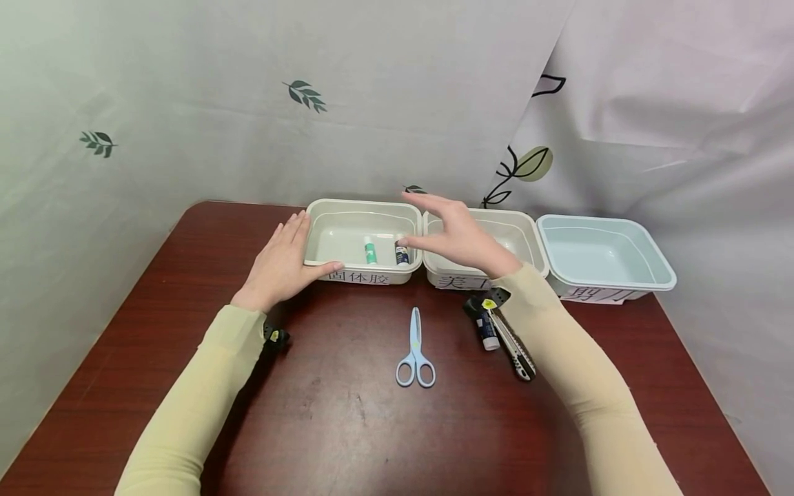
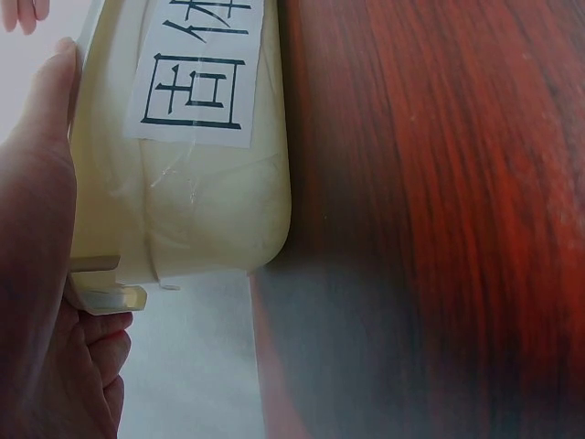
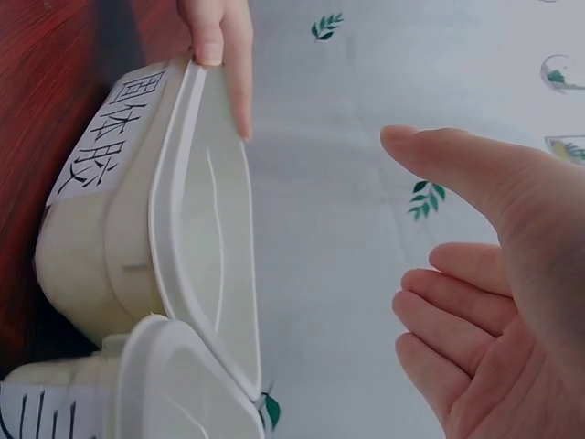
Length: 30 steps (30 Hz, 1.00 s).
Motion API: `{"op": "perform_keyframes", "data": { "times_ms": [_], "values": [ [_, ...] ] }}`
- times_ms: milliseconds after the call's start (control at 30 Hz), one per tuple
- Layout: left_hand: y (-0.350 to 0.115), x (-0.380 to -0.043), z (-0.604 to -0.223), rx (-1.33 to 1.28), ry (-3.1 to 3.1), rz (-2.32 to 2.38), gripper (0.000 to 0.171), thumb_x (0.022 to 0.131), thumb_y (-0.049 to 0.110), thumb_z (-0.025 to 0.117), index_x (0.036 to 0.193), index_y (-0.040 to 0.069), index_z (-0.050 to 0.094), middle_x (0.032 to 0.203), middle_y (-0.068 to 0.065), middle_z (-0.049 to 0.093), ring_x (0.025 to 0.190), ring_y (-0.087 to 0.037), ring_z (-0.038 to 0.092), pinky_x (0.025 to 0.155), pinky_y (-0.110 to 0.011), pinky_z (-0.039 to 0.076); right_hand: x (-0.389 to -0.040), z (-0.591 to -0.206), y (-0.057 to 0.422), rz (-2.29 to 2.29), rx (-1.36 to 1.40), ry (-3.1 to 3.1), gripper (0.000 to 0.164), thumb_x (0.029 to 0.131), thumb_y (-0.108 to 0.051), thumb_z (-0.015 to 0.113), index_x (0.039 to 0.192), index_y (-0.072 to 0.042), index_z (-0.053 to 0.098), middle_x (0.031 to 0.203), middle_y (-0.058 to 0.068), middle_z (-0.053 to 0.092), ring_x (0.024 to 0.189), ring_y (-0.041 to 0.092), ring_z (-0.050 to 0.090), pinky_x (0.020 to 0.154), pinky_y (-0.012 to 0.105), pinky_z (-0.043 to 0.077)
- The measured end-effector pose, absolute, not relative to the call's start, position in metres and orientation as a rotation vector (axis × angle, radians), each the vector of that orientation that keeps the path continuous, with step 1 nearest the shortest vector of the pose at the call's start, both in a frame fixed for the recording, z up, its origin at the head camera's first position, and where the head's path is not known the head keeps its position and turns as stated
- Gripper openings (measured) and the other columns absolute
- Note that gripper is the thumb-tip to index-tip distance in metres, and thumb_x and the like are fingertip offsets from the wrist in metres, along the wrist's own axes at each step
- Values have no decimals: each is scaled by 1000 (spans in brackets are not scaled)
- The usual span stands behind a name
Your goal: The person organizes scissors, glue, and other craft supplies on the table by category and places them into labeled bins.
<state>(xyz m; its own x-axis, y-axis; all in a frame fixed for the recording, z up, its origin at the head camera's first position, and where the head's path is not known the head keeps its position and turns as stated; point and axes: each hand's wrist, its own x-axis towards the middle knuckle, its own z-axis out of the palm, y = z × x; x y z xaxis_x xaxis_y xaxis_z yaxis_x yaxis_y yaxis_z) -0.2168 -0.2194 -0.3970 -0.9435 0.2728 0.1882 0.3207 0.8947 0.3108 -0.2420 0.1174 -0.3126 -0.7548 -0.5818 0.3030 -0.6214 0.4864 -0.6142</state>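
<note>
My left hand (image 1: 280, 263) rests on the left end of the cream bin (image 1: 403, 277), its thumb along the front rim and its fingers straight at the side. Inside that bin lie a green-and-white glue stick (image 1: 370, 251) and a dark blue glue stick (image 1: 402, 255). My right hand (image 1: 460, 238) hovers above the border between this bin and the middle bin (image 1: 538, 256), thumb and fingers spread, holding nothing. In the right wrist view its palm (image 3: 494, 366) shows bare, apart from the bins. On the table, blue scissors (image 1: 415, 351) lie with their blades pointing away.
Below the right wrist, another dark blue glue stick (image 1: 487, 332) and a utility knife (image 1: 516, 351) lie side by side, partly hidden by the wrist strap. A light blue bin (image 1: 660, 277) stands at the right. Paper labels are on the bin fronts. A pale curtain (image 1: 217, 103) hangs behind the table.
</note>
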Motion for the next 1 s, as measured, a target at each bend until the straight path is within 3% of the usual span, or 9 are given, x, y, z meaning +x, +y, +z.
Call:
{"op": "perform_keyframes", "data": {
  "times_ms": [233, 1000],
  "values": [
    [-220, -217, -396, -461, -2922, -508, 119, 88, 77, 57, 160, -6, 13, 166, -23, 16, 153, -34, 12, 124, -40, 3, -232, -308, 131, 1068, 1119, -2591, 74, 86, -30, 85, 149, -9, 53, 148, 3, 54, 138, 15, 46, 115, 33, 35],
    [-219, -218, -397, -463, -2919, -503, 119, 87, 78, 57, 160, -6, 14, 166, -23, 17, 153, -35, 14, 124, -42, 5, -193, -313, 180, 965, 1159, -2627, 78, 80, -25, 90, 147, -5, 55, 143, 8, 58, 132, 23, 53, 111, 42, 41]
  ]
}}
